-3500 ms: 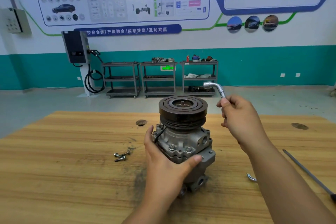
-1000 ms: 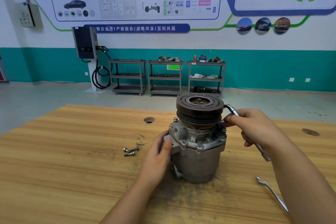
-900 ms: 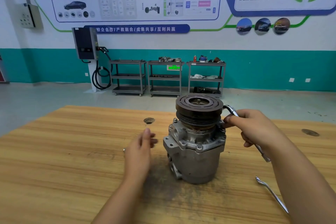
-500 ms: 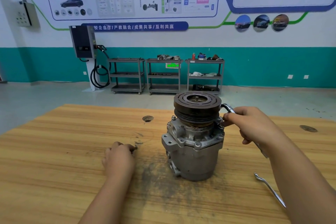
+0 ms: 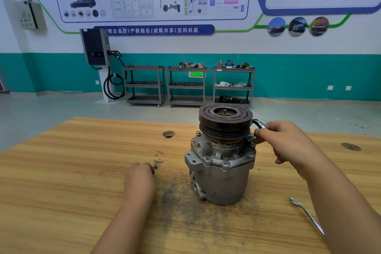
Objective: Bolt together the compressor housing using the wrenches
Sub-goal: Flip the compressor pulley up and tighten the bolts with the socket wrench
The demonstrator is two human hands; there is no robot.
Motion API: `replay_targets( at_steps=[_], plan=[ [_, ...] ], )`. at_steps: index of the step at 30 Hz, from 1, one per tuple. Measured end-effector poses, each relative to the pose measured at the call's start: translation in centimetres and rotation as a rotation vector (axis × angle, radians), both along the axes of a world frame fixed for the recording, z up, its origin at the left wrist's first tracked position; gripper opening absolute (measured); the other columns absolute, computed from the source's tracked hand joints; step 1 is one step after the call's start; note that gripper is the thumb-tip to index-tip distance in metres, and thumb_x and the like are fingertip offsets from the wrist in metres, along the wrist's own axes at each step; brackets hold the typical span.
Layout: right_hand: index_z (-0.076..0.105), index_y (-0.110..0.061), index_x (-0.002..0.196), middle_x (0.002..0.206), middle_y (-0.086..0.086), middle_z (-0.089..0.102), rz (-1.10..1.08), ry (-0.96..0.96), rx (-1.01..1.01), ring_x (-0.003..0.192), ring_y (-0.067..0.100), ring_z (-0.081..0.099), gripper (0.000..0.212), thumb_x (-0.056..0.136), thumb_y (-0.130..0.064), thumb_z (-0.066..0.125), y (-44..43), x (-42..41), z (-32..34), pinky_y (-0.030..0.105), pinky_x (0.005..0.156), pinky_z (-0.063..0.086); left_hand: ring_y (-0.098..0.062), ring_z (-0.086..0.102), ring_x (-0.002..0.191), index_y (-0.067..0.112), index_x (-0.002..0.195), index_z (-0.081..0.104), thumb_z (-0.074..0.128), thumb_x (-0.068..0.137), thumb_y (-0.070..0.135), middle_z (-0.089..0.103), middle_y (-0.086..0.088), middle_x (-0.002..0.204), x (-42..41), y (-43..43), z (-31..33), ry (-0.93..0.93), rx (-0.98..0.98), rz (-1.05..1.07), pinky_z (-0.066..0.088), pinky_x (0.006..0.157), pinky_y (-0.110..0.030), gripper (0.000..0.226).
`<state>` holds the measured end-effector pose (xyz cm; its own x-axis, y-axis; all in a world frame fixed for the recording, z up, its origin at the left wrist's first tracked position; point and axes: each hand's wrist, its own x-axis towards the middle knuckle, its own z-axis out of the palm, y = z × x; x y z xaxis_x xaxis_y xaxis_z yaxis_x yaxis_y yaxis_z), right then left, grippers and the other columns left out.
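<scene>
- Your right hand [image 5: 286, 144] is closed round the L-shaped socket wrench [image 5: 258, 124]. Its bent head reaches in under the pulley rim on the compressor's right side.
- Your left hand [image 5: 140, 179] lies knuckles-up on the wooden table [image 5: 61, 171], left of the compressor and apart from it, with the fingers curled under. A bolt [image 5: 155, 166] shows at your fingertips, but I cannot tell whether you are pinching it.
- The compressor [image 5: 222, 171] stands upright mid-table, with its dark pulley [image 5: 224, 121] on top.
- A second wrench [image 5: 307, 215] lies on the table beside your right forearm.
- The blue wall banner [image 5: 153, 30] reads "校企合作/产教融合/成果共享/互利共赢". The finer poster print is too blurred to read.
</scene>
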<state>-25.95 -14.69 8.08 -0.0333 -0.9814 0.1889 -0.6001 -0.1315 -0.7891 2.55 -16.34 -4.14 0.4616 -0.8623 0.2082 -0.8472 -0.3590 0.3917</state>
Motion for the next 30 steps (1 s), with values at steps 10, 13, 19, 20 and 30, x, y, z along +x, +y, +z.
replay_targets(
  at_steps=[10,13,19,20,30],
  plan=[
    [0.063,-0.012,0.098,0.086,0.001,0.065,-0.008,0.02,-0.004,0.056,0.011,0.043,0.019,0.095,-0.025,0.051,-0.1,0.1,-0.1,0.024,0.045,0.039,-0.026,0.057,0.104,0.016,0.111,0.063,0.049,0.091,0.008,0.059,-0.008,0.112,-0.4,-0.2,-0.3,-0.016,0.005,-0.05,0.043,0.084,-0.029,0.026],
    [0.064,-0.011,0.099,0.076,-0.001,0.06,-0.009,0.033,-0.007,0.056,0.012,0.044,0.02,0.095,-0.025,0.051,0.0,0.1,-0.1,0.024,0.045,0.039,-0.026,0.057,0.104,0.016,0.107,0.065,0.053,0.091,0.014,0.063,-0.007,0.111,-0.3,-0.1,-0.2,-0.042,0.012,-0.041,0.044,0.085,-0.03,0.02],
    [0.063,-0.011,0.1,0.087,0.001,0.065,-0.013,0.018,-0.008,0.057,0.012,0.044,0.019,0.095,-0.024,0.05,-0.1,0.1,-0.1,0.025,0.046,0.041,-0.022,0.056,0.096,0.018,0.099,0.062,0.057,0.092,0.024,0.064,-0.003,0.104,-1.4,0.4,0.7,0.196,-0.12,-0.08,0.042,0.074,-0.028,0.011],
    [0.063,-0.011,0.1,0.09,0.002,0.067,-0.013,0.013,-0.007,0.057,0.012,0.044,0.019,0.095,-0.024,0.05,-0.2,0.1,-0.1,0.025,0.047,0.041,-0.019,0.057,0.09,0.018,0.095,0.061,0.058,0.092,0.023,0.066,-0.002,0.098,-1.9,0.6,1.2,0.325,-0.189,-0.098,0.04,0.068,-0.027,0.007],
    [0.064,-0.011,0.093,0.084,0.002,0.065,-0.012,0.012,-0.013,0.056,0.013,0.044,0.02,0.095,-0.024,0.05,-0.1,0.1,-0.1,0.027,0.047,0.042,-0.002,0.056,0.072,0.033,0.08,0.07,0.069,0.076,0.035,0.064,0.014,0.078,-7.0,5.0,4.8,0.754,-0.852,-0.45,0.041,0.062,-0.013,0.005]
  ],
)
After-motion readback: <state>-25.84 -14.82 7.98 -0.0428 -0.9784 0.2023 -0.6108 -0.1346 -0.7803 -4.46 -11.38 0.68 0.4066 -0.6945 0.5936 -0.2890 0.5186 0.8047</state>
